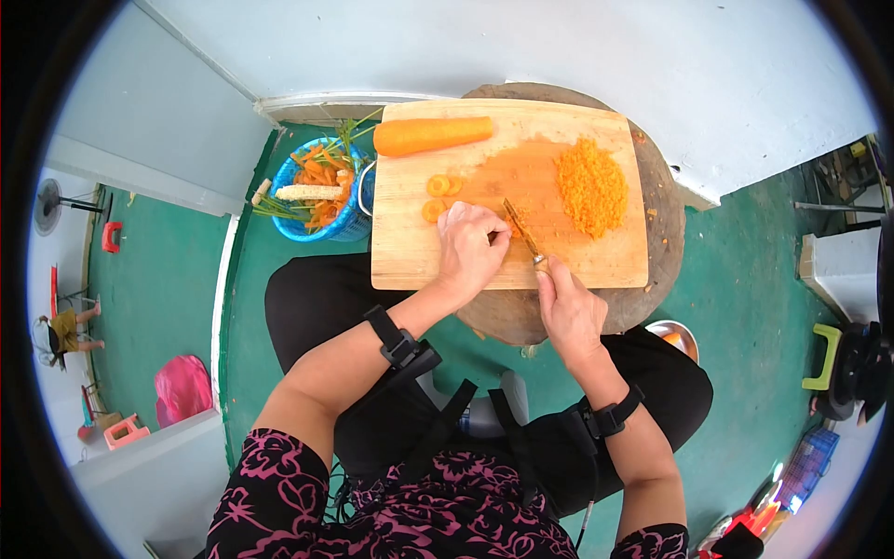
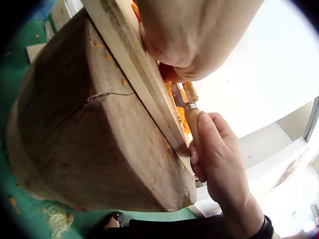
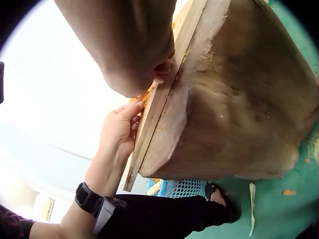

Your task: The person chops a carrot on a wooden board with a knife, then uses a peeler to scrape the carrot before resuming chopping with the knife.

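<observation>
On the wooden cutting board (image 1: 405, 252) the left hand (image 1: 473, 244) curls its fingers and thumb round a small orange carrot piece (image 1: 513, 226) near the board's front edge. Just right of it, the right hand (image 1: 571, 312) grips the wooden handle of a knife (image 1: 523, 229), whose blade is coated with orange bits and points up and left. In the left wrist view the right hand (image 2: 219, 154) holds the handle (image 2: 192, 119). Carrot slices (image 1: 436, 211) lie left of the left hand, a large carrot (image 1: 432, 136) lies at the back, and chopped carrot (image 1: 592, 187) is heaped at the right.
The board rests on a round wooden block (image 1: 663, 210). A blue basket (image 1: 349, 224) with peelings and greens stands left of it. A wall (image 1: 577, 47) rises behind. By the right knee is a metal bowl (image 1: 687, 337). Scraps lie on the green floor.
</observation>
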Demonstrator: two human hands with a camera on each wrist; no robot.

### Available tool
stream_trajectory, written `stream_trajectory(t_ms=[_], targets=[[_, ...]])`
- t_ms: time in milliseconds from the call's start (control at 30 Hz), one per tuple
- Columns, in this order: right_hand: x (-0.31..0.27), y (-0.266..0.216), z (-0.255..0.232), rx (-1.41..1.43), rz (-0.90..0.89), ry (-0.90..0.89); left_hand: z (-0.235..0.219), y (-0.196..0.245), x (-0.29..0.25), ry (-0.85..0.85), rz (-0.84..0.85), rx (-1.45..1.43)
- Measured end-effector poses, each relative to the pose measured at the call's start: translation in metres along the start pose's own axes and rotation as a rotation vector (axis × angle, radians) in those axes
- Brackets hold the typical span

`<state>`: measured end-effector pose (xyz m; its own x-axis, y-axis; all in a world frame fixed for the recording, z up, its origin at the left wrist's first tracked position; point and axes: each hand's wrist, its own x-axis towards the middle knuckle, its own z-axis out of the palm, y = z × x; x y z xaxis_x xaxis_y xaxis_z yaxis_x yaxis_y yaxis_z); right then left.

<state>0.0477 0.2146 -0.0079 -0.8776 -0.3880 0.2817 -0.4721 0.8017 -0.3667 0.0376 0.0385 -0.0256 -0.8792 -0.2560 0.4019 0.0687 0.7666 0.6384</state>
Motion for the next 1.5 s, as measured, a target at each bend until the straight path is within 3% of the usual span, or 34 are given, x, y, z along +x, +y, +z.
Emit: stream_trajectory(t_ms=[267,467,767,967,1167,1367,1500], targets=[[0.011,-0.009,-0.001,-0.026,0.079,-0.082,0.0,0.001,0.0,0.001,0.008,-0.013],[0.005,-0.004,-0.012,0.047,0.281,-0.28,0.002,-0.003,0.0,0.025,0.02,-0.02],[0.002,0.001,-0.012,0.202,0.353,-0.265,-0.002,0.001,0.0,-0.034,-0.029,-0.004],[-0.007,0.003,-0.015,0.202,0.214,-0.161,-0.001,-0.001,-0.001,-0.025,-0.01,-0.016],[0.001,-0.001,-0.025,0.09,0.309,-0.239,-0.001,0.001,0.0,-0.008,-0.007,-0.001],[-0.001,0.006,-0.017,0.37,0.375,-0.221,-0.001,0.001,0.0,-0.026,-0.013,-0.004],[-0.001,-0.002,-0.019,0.386,0.356,-0.222,-0.003,0.002,0.001,-0.028,-0.011,0.012]])
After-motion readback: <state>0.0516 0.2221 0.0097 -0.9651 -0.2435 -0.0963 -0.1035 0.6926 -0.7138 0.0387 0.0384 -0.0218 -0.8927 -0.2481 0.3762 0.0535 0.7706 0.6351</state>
